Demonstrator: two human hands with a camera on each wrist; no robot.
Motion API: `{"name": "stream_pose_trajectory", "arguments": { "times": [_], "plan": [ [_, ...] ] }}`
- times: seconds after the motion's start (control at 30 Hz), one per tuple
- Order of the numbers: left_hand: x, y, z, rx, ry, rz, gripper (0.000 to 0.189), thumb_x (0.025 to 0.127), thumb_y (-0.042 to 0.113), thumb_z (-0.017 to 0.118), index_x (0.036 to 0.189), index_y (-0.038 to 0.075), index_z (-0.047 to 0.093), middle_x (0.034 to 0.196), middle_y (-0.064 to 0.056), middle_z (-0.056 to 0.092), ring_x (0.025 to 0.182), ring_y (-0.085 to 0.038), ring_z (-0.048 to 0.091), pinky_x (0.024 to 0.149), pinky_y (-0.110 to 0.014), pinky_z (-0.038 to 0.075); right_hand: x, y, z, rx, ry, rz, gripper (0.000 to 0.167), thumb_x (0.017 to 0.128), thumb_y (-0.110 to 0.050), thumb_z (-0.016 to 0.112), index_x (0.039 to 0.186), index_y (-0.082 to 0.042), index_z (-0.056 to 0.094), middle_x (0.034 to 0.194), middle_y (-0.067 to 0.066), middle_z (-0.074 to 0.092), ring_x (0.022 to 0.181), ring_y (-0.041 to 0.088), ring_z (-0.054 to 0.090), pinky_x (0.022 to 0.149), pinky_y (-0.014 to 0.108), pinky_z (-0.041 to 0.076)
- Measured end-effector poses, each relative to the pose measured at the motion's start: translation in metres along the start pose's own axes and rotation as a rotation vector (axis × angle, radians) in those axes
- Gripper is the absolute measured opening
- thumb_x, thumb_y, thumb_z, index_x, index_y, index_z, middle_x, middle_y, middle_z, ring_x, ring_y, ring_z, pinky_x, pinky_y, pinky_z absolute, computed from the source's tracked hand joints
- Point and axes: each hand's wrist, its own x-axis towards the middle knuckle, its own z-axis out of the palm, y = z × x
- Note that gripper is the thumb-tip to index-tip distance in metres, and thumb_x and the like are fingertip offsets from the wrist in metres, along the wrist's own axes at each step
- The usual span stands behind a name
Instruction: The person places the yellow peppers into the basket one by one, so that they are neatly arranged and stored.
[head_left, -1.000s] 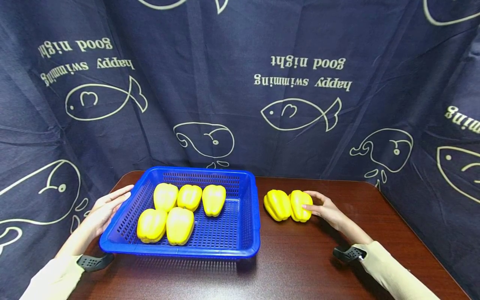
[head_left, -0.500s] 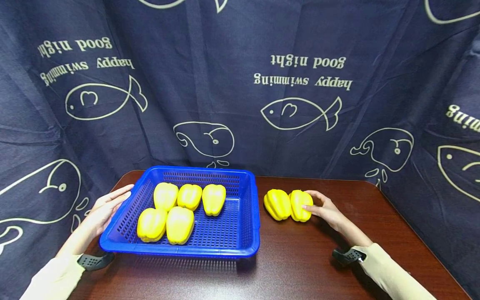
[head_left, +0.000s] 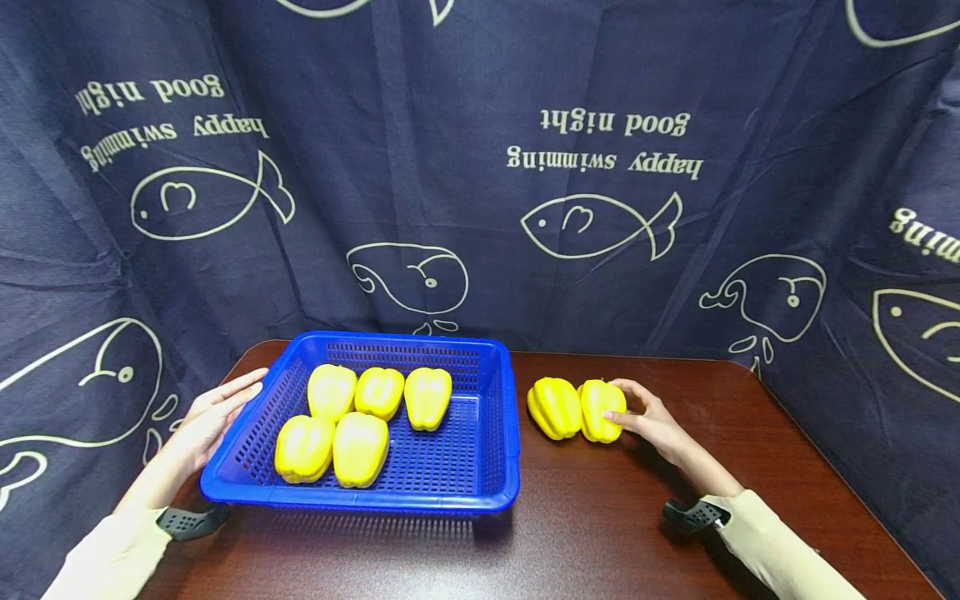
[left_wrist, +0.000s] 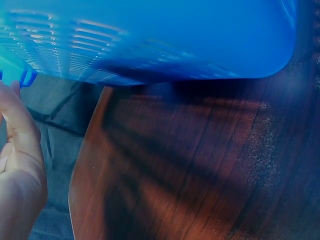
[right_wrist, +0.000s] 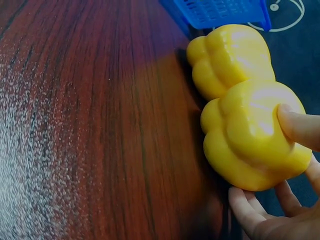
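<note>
My right hand (head_left: 651,421) holds a yellow bell pepper (head_left: 597,414), thumb on its near side and fingers around its right side. In the right wrist view, the thumb (right_wrist: 295,122) presses on that pepper (right_wrist: 255,137), with fingertips beneath. A second yellow bell pepper (head_left: 555,408) lies against it on the left. My left hand (head_left: 206,425) touches the left side of a blue plastic basket (head_left: 360,502), its visible fingers fairly straight. In the left wrist view, the hand (left_wrist: 20,165) is partly cut off by the frame. Several yellow bell peppers (head_left: 360,450) lie inside the basket.
The brown wooden table (head_left: 600,533) carries the basket on the left and the two loose peppers to its right. A dark blue curtain (head_left: 480,167) with fish and whale drawings hangs behind the table's far edge. Each wrist wears a dark strap.
</note>
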Motion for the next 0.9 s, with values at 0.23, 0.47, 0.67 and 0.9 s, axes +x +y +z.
{"name": "stream_pose_trajectory", "arguments": {
  "times": [0.23,0.47,0.67,0.9],
  "plan": [
    [0.001,0.000,0.001,0.004,-0.014,0.005,0.032,0.102,0.014,0.045,0.115,0.035,0.066,0.106,0.016,0.070,0.095,-0.003,0.068,0.078,-0.019,0.056,-0.001,-0.001,0.001,-0.014,0.023,-0.011,0.057,0.083,-0.006,0.071,0.131,0.002,0.042,0.119,0.000,0.048,0.083,0.008,0.065,0.072,0.022,0.054],
    [0.002,0.002,0.001,0.012,0.002,-0.008,0.031,0.102,0.016,0.046,0.116,0.035,0.066,0.105,0.017,0.070,0.093,-0.003,0.068,0.077,-0.020,0.056,-0.004,0.000,0.000,-0.043,0.045,-0.038,0.056,0.083,-0.005,0.072,0.130,0.003,0.042,0.113,-0.003,0.052,0.082,0.009,0.064,0.071,0.021,0.053],
    [0.000,0.001,0.000,0.012,-0.007,0.004,0.032,0.102,0.014,0.045,0.115,0.035,0.066,0.105,0.018,0.070,0.093,-0.002,0.068,0.077,-0.019,0.056,-0.008,0.000,-0.002,0.044,0.052,0.067,0.059,0.086,-0.006,0.069,0.134,0.000,0.036,0.115,-0.001,0.047,0.083,0.005,0.062,0.072,0.022,0.054],
    [0.000,0.000,-0.002,0.016,-0.001,-0.003,0.032,0.102,0.015,0.045,0.118,0.035,0.065,0.105,0.018,0.070,0.094,-0.001,0.068,0.077,-0.019,0.056,-0.011,-0.005,0.001,0.204,0.101,0.165,0.053,0.087,-0.005,0.067,0.130,-0.003,0.036,0.120,0.010,0.040,0.082,0.005,0.064,0.075,0.022,0.056]
  ]
}}
